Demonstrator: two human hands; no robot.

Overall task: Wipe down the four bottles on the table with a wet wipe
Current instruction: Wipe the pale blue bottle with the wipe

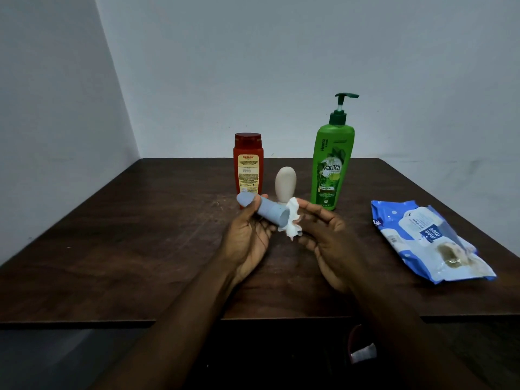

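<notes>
A person's left hand [247,237] grips a small pale-blue bottle [264,211] above the middle of a dark wooden table [112,249]. The bottle is tipped on its side, rounded cap pointing left and flat base to the right. The right hand [326,237] pinches a crumpled white wet wipe [291,220] against that base, though how much of the wipe lies behind the curled fingers is hard to tell. Three more bottles stand upright just beyond the hands: a red bottle [247,164] to the left, a beige egg-shaped bottle [285,182] in the middle and a tall green pump bottle [332,164] to the right. A blue-and-white wipes pack [427,240] lies near the right edge. The step in hand appears to be wiping the blue bottle's bottom end. The next move likely calls for turning the bottle in the left hand so the wipe reaches its sides and cap.
</notes>
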